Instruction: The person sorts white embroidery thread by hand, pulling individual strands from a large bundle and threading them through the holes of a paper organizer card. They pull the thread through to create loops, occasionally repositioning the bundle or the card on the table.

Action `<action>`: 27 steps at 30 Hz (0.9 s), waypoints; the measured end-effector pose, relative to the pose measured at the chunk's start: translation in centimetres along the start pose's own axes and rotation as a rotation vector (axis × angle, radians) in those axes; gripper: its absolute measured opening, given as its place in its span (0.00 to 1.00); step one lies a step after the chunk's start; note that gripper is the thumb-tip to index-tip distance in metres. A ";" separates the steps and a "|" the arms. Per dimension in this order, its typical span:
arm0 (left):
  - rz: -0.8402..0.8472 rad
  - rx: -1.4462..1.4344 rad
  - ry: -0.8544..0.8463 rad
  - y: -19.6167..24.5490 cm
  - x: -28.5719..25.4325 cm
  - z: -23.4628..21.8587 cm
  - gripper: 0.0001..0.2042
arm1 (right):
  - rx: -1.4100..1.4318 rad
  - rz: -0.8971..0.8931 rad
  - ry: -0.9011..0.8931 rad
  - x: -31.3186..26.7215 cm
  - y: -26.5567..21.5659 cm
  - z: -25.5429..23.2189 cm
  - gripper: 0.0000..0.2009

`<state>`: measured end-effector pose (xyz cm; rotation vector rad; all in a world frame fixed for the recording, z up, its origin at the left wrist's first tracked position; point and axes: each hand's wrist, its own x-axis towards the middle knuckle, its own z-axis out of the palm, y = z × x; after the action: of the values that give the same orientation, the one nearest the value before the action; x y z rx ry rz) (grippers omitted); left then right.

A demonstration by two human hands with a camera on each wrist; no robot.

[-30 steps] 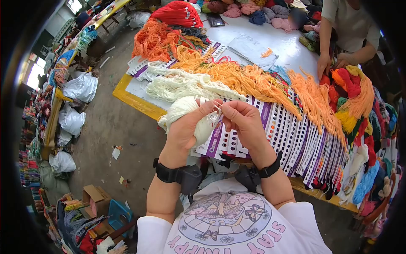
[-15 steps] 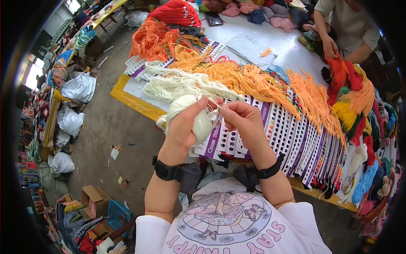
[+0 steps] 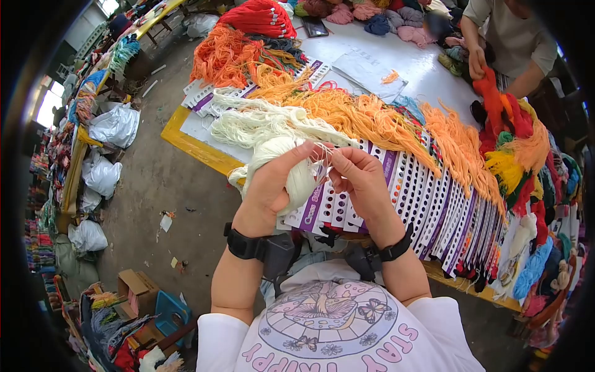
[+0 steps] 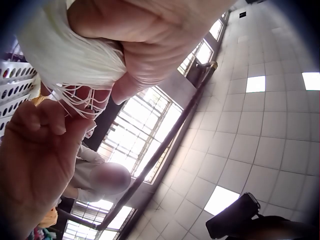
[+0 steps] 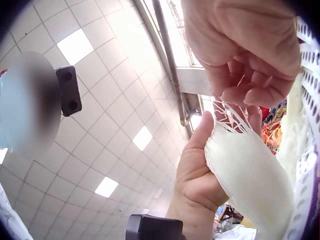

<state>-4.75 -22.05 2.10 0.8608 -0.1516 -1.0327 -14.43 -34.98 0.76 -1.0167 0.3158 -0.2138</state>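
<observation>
Cream skein (image 3: 300, 184) sits just left of centre in the head view, in front of a loose cream bundle (image 3: 266, 121). My left hand (image 3: 268, 185) is curled round it, thumb on top. My right hand (image 3: 364, 180), right of centre, has thumb and forefinger pinched close on fine strands (image 3: 320, 165) at the skein's end; how many, cannot tell. Right wrist view: strands cross in a small web between both hands, upper right of the frame.

My reading: a tangle to tease apart. Best to single out one strand, ease it sideways before drawing it up, light tension only; a hard tug could cinch the crossings into a knot. Left grip firm but soft, or windings may slip. Loose ends best clear of the holed cards (image 3: 429, 192), which could snag.
</observation>
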 end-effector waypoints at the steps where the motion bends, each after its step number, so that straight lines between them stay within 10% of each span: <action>1: -0.015 -0.022 0.009 0.0 0.1 -0.1 0.17 | -0.039 -0.011 0.017 0.0 -0.1 0.1 0.10; 9: -0.018 -0.103 0.093 0.3 0.0 1.0 0.13 | -0.243 -0.107 0.105 0.3 -0.2 0.2 0.24; 27: -0.023 -0.121 0.051 0.3 -0.4 0.8 0.19 | -0.319 -0.079 0.075 0.2 -0.8 0.6 0.10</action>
<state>-5.13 -22.16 2.95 0.7800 -0.0357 -1.0297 -14.04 -34.93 1.71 -1.3399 0.3864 -0.2796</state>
